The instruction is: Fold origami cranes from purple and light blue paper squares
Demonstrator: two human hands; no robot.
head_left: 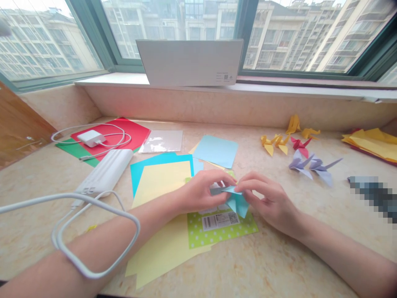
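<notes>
Between my two hands is a light blue folded origami paper [238,203], shaped like a partly folded crane with pointed flaps. My left hand [206,190] pinches its left side, thumb below and fingers above. On the other side, my right hand [269,199] has its fingertips closed on the upper right edge of the same paper. Below the hands lies a green dotted packet [223,236] with a barcode label, on top of pale yellow sheets [164,248]. A light blue square sheet [216,151] rests just beyond my hands.
Finished paper cranes in purple [300,164], red [300,145] and yellow [293,124] stand at the right. A white power strip [108,171] and looping white cable [136,231] cross the left side. Yellow papers [375,142] lie far right; a white box [190,64] stands on the sill.
</notes>
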